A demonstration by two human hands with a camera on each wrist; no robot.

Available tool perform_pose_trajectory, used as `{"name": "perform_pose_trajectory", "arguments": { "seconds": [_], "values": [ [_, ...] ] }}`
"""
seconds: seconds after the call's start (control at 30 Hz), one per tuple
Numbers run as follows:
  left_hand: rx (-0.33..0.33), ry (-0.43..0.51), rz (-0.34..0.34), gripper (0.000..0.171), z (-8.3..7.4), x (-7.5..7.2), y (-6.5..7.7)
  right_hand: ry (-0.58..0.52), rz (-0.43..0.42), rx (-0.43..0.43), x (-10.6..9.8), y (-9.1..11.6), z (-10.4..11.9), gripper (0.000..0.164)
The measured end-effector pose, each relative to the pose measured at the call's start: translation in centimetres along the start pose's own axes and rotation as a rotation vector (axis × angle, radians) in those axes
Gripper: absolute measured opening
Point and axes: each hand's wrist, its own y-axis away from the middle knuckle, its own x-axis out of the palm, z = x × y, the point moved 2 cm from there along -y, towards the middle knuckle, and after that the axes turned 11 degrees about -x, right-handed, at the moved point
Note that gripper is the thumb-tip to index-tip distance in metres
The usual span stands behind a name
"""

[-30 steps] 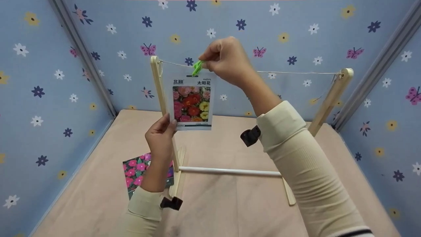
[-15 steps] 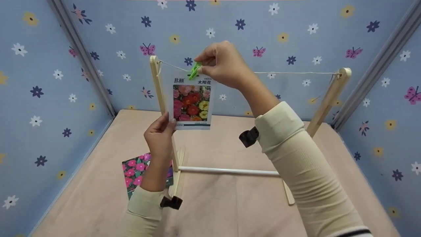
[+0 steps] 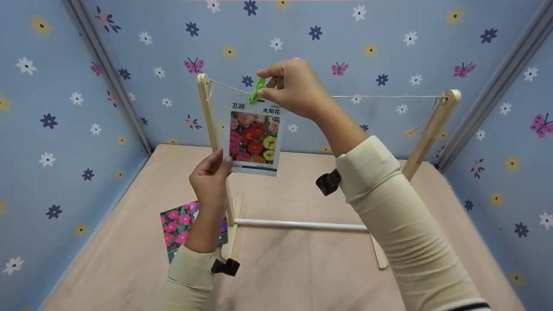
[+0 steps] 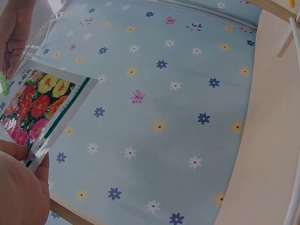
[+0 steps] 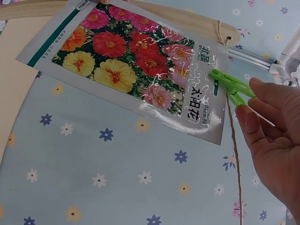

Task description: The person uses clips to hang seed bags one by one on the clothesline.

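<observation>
A flower seed packet (image 3: 252, 138) hangs upright at the string (image 3: 389, 96), slightly tilted, its top edge at the string. My left hand (image 3: 209, 177) pinches its lower left corner between thumb and fingers, as the left wrist view also shows. With thumb and forefinger my right hand (image 3: 296, 86) holds the handle ends of a green clothes peg (image 5: 229, 84). In the right wrist view the peg's tip lies over the packet's printed top edge, across the string. A second seed packet with pink flowers (image 3: 181, 224) lies on the table behind my left forearm, partly hidden.
The string runs between a left wooden post (image 3: 207, 114) and a right wooden post (image 3: 432, 134). A white rod (image 3: 302, 224) joins the posts' feet low down. Flowered blue panels (image 3: 337, 43) stand around the peach-coloured tabletop (image 3: 293, 276).
My right hand has come down a little with the peg, and its tip now overlaps the packet's top. The string dips there, and the packet has tilted slightly. My left hand has stayed put.
</observation>
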Motion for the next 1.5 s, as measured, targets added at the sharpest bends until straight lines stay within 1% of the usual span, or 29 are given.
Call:
{"name": "perform_pose_trajectory", "arguments": {
  "seconds": [0.13, 0.27, 0.5, 0.57, 0.73, 0.8, 0.97, 1.07, 1.2, 1.3, 1.4, 1.5],
  "values": [
    [0.007, -0.005, 0.003, 0.028, 0.0, 0.0, 0.1, 0.036, -0.011, -0.007, -0.2, 0.3, -0.1, 0.038],
    [0.005, -0.044, -0.004, 0.028, 0.0, 0.1, 0.1, 0.066, -0.038, -0.022, -0.4, 0.8, -0.2, 0.035],
    [-0.016, -0.092, -0.026, 0.026, 0.2, 0.0, 0.2, 0.06, -0.082, -0.067, -0.4, 1.5, -0.5, 0.033],
    [-0.014, -0.14, -0.039, 0.026, 0.3, -0.1, 0.2, 0.052, -0.088, -0.083, -0.5, 1.7, -0.5, 0.033],
    [-0.006, -0.314, -0.099, 0.025, 0.3, -0.1, 0.2, 0.028, -0.096, -0.115, -0.6, 2.4, -0.7, 0.035],
    [0.007, -0.361, -0.116, 0.024, 0.3, -0.1, 0.3, 0.02, -0.103, -0.14, -0.7, 2.7, -0.8, 0.035],
    [0.064, -0.431, -0.129, 0.024, 0.2, -0.2, 0.5, -0.028, -0.125, -0.212, -0.7, 3.4, -1.2, 0.032],
    [0.1, -0.465, -0.13, 0.024, 0.0, -0.3, 0.7, -0.058, -0.135, -0.217, -0.7, 3.9, -1.6, 0.03],
    [0.157, -0.492, -0.13, 0.024, -0.1, -0.5, 0.8, -0.079, -0.141, -0.23, -0.6, 4.8, -2.1, 0.028],
    [0.198, -0.506, -0.131, 0.023, -0.2, -0.8, 0.7, -0.087, -0.155, -0.261, -0.5, 5.5, -2.6, 0.027],
    [0.223, -0.518, -0.132, 0.024, -0.4, -1.0, 0.6, -0.096, -0.167, -0.281, -0.5, 6.2, -3.1, 0.027],
    [0.235, -0.512, -0.113, 0.025, -0.6, -1.2, 0.6, -0.086, -0.158, -0.296, -0.6, 6.9, -3.6, 0.029]
  ]
}}
